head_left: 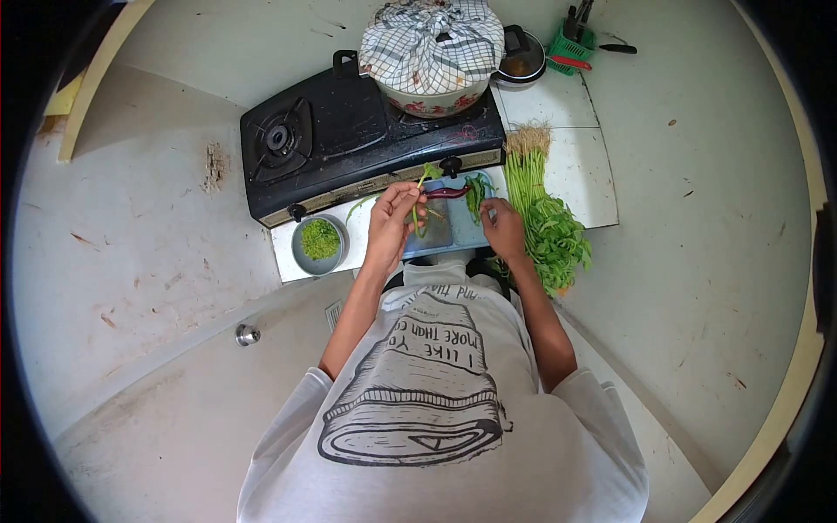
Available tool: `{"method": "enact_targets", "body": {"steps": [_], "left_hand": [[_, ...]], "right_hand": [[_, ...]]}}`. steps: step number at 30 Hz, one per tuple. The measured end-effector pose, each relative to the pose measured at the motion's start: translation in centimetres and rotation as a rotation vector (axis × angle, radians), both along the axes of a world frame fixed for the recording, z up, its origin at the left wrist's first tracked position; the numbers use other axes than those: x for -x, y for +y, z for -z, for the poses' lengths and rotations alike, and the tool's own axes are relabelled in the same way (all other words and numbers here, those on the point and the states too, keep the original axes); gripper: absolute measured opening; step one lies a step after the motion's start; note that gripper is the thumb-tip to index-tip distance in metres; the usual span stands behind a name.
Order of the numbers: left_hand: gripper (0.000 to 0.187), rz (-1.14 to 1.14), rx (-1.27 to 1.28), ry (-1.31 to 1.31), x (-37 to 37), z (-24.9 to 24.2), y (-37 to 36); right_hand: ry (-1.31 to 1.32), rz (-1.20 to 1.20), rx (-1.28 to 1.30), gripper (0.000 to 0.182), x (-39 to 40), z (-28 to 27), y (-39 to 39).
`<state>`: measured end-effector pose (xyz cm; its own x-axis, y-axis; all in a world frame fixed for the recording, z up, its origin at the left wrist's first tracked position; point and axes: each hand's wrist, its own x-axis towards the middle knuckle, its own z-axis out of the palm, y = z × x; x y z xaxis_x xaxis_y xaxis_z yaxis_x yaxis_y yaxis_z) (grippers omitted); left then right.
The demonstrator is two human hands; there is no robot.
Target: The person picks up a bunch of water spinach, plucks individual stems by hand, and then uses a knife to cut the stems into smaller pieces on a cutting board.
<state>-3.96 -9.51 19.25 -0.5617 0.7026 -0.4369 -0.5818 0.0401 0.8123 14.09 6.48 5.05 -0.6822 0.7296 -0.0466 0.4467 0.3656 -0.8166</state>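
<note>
My left hand (397, 218) pinches a green leafy stem (422, 179) upright over a light-blue cutting board (471, 235). My right hand (504, 231) is at the board's right side with its fingers curled; I cannot tell what they hold. Just beside its fingertips lie green chilies (474, 193). Near the left fingers, a shiny dark red chili (447, 193) lies across the board. A large bunch of rooted leafy greens (547, 218) rests to the right of my right hand, its roots toward the back.
A grey bowl (299, 253) of chopped greens (320, 239) stands at the left. Behind the board is a black gas stove (336, 131) bearing a cloth-covered pot (436, 103). A lidded pan (523, 65) and green utensil basket (571, 44) stand at the back right.
</note>
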Motion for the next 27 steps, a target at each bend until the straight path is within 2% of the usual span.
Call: {"method": "enact_targets", "body": {"steps": [1,4,9,13,19,27], "left_hand": [[0.017,-0.004,-0.004,-0.012,-0.1,-0.1,0.2],[0.016,0.003,-0.006,-0.021,-0.4,-0.2,0.9],[0.015,0.053,-0.046,-0.040,-0.3,0.1,1.5],[0.014,0.073,-0.012,-0.015,-0.6,-0.9,1.9],[0.015,0.102,-0.007,0.037,-0.3,-0.7,1.9],[0.017,0.173,0.002,0.098,0.2,-0.7,2.1]], "right_hand": [[0.043,0.015,0.064,0.015,0.7,-2.5,0.0],[0.290,-0.002,0.016,0.015,2.4,-9.0,-0.3],[0.450,-0.032,-0.063,0.018,3.6,-15.3,-1.3],[0.437,-0.077,-0.287,0.023,4.3,-16.5,-2.3],[0.466,-0.033,-0.376,0.029,4.5,-17.5,-3.3],[0.287,0.022,-0.331,0.025,5.0,-16.1,-3.2]]}}
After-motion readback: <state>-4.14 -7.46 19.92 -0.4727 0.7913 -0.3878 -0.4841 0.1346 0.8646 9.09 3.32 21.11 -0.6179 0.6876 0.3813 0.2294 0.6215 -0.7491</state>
